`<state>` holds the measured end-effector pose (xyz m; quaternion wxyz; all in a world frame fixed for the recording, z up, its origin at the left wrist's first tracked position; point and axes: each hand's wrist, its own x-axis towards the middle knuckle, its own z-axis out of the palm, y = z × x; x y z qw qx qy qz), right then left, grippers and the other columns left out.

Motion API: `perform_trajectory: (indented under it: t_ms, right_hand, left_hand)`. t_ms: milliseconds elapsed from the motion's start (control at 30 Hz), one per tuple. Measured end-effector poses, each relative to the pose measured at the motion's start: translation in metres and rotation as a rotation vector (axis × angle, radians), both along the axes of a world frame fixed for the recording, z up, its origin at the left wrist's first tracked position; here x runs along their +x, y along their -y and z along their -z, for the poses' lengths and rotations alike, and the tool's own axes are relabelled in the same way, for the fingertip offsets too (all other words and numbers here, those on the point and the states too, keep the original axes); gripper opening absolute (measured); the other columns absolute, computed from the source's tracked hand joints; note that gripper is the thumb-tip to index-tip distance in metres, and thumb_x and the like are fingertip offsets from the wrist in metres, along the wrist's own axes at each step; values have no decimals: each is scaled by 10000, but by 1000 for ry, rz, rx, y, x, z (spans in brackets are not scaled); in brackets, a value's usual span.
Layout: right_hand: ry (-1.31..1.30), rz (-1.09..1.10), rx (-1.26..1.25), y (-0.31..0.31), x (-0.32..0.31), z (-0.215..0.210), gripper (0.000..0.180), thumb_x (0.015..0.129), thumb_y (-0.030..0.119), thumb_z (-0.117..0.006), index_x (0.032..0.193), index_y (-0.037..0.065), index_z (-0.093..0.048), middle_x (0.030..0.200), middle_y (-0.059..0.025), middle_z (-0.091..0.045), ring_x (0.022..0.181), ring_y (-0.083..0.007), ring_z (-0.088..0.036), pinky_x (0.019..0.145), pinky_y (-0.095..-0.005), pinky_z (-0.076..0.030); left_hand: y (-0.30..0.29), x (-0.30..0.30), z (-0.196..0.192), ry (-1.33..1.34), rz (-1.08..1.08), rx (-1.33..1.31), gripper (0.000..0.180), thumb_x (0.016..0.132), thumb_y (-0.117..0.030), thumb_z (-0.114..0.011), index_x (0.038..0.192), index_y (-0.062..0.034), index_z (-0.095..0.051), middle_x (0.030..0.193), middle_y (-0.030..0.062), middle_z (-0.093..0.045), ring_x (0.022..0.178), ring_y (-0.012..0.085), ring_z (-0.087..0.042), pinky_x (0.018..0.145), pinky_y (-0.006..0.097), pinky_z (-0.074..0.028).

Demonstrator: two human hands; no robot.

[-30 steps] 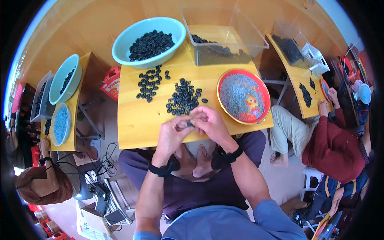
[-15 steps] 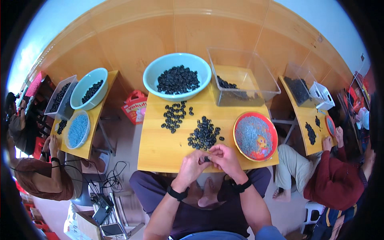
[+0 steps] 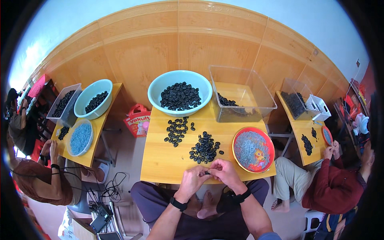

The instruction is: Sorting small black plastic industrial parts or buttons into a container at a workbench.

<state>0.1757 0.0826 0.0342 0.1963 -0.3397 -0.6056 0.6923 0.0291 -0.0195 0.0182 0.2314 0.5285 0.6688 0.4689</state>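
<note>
Assembling one small black part (image 3: 207,173) at the table's (image 3: 160,160) near edge.
Left hand (image 3: 193,180) and right hand (image 3: 225,172) both pinch it; next likely needs a fresh piece from the pile (image 3: 205,147).

Behind, a light-blue basin (image 3: 180,94) of black pieces and a clear plastic bin (image 3: 241,94). Right, a red plate (image 3: 253,149) of grey bits. On the floor, a red bag (image 3: 137,120). At side tables, a blue bowl (image 3: 93,99) and a white basket (image 3: 319,108).

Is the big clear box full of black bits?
No, nearly empty. The clear box holds only a thin layer of black pieces at its left end; bare bottom shows elsewhere.
</note>
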Motion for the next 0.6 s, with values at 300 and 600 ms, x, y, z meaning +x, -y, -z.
perform_trajectory:
  t_ms: [300,600]
  right_hand:
    - [75,-27,66,-8,1,-7,86,881,63,-699,924,36,-631,733,-17,-651,592,-80,-599,511,-212,-454]
    - [-480,259,178,-49,-56,-94,238,910,16,-637,1142,-37,-619,1099,-126,-670,972,-165,-663,888,-275,-527]
  left_hand:
    - [2,2,-7,152,55,-14,297,812,-84,-775,1091,-27,-689,763,83,-674,656,154,-643,632,285,-538]
    - [-11,-3,19,444,-130,171,254,905,26,-622,1158,10,-650,830,20,-664,721,54,-567,661,217,-484]
